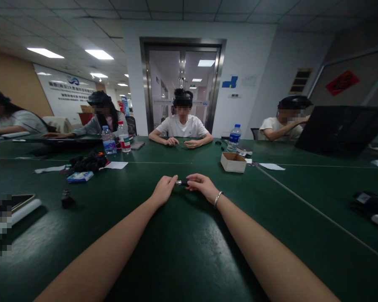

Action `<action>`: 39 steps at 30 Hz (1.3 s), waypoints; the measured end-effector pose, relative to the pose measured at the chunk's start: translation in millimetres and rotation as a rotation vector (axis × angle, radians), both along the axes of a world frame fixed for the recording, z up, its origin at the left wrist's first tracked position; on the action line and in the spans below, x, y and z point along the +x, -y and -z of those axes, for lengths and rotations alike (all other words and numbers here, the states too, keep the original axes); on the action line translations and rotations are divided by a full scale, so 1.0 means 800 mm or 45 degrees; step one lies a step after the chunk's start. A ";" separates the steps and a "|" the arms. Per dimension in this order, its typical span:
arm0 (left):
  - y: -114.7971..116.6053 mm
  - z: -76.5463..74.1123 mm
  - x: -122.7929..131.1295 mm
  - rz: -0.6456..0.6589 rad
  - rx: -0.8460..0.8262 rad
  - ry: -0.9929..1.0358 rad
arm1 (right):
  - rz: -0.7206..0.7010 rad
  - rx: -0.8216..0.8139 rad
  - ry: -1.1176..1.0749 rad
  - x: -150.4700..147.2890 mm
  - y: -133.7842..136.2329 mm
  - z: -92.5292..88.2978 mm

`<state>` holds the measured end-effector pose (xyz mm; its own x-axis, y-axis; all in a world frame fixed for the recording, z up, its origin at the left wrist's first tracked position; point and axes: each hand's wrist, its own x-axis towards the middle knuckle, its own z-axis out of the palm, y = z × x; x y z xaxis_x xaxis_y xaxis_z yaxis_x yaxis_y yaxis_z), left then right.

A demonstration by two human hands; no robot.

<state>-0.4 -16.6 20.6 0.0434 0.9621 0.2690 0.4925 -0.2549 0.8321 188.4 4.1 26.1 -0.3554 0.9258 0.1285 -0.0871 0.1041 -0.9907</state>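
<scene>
Both my arms stretch forward over a dark green table [189,251]. My left hand [164,188] and my right hand [202,185] meet at the table's middle, fingers curled around a small dark object with a metal end [182,182] held between them. The left fingertips pinch the metal end; the right fingers wrap the dark body. A bracelet sits on my right wrist. The object is too small to name.
A small cardboard box [233,162] stands beyond my hands to the right. A pile of black parts [87,162], a blue pack and water bottles [108,140] lie far left. A laptop [340,128] is at the right. Several other people sit around the table.
</scene>
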 end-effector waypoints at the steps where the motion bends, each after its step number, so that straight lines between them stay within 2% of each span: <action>1: 0.000 0.000 0.000 0.020 0.014 -0.037 | 0.002 -0.003 -0.005 0.000 0.000 0.000; 5: 0.000 0.005 0.000 0.059 0.112 -0.017 | 0.010 -0.015 -0.035 0.000 0.001 -0.001; 10: -0.003 0.008 0.001 0.096 0.061 0.163 | 0.004 -0.018 -0.023 -0.001 0.001 -0.001; 15: -0.003 0.004 0.002 0.188 0.103 0.283 | 0.006 -0.021 -0.001 -0.001 0.001 -0.002; 21: 0.001 0.002 0.000 0.193 0.003 0.200 | -0.032 -0.001 0.048 -0.001 0.002 -0.002; 24: 0.002 0.002 0.001 0.187 0.049 0.166 | -0.023 -0.002 0.050 -0.001 0.001 -0.002; 28: 0.000 0.005 0.001 0.254 -0.001 0.107 | -0.038 0.007 0.053 -0.001 0.002 -0.002; 32: -0.002 0.007 0.001 0.227 0.058 0.115 | -0.029 -0.002 0.057 -0.001 0.002 -0.002; 39: 0.004 0.001 0.002 0.215 0.010 0.081 | -0.038 0.003 0.046 0.000 0.000 0.000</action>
<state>1.3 -19.4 20.1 0.1866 0.9405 0.2840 0.3884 -0.3362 0.8580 188.0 4.0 25.8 -0.3872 0.9145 0.1176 -0.0545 0.1046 -0.9930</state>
